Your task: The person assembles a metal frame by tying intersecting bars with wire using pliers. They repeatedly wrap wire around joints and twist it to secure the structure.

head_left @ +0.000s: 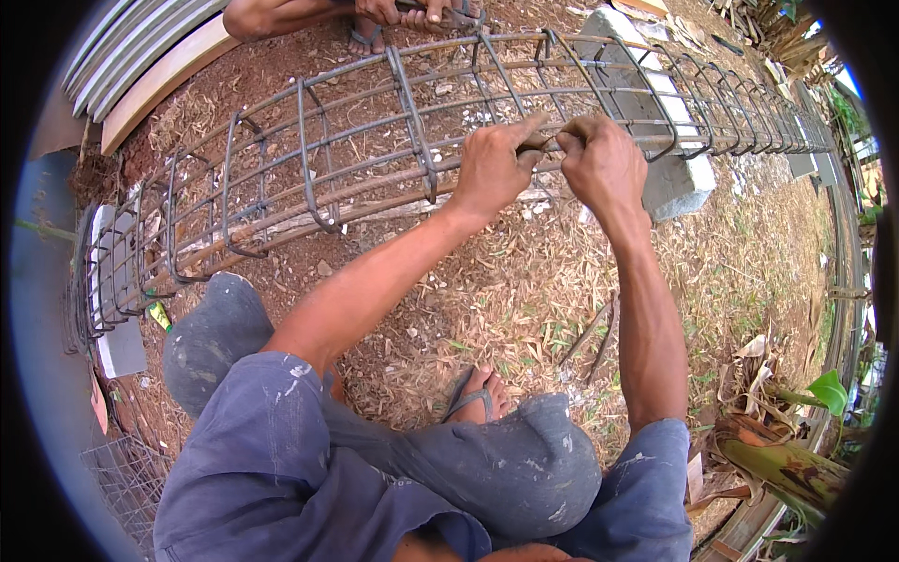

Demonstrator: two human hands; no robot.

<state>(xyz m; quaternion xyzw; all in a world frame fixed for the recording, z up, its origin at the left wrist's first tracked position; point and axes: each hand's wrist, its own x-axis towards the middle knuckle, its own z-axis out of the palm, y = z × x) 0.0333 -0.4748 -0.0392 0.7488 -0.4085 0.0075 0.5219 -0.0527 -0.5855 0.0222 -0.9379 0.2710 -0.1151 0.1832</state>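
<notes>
1. Lying lengthwise across bare, straw-littered ground: a long rebar cage of steel bars and rectangular stirrups, resting at its right part on a pale concrete block.
2. Working at the near upper bar of the cage, right of centre: both hands, meeting almost knuckle to knuckle.
3. Left hand: fingers curling closed, thumb and forefinger pinching at the bar where a stirrup crosses; the pinched item too small to identify, possibly tie wire.
4. Right hand: fingers folding tight, fingertips pressing against the same crossing point, touching the left hand's fingertips; contents of the grip not discernible.
5. Squatting close to the cage: knees in paint-flecked blue-grey trousers, a sandalled foot showing between them.
6. Gripping the far side of the cage at the top edge: another person's hands, with a foot just beside.
7. Lying at the upper left: corrugated sheets and a timber board.
8. Growing at the lower right: a green-leaved plant.
</notes>
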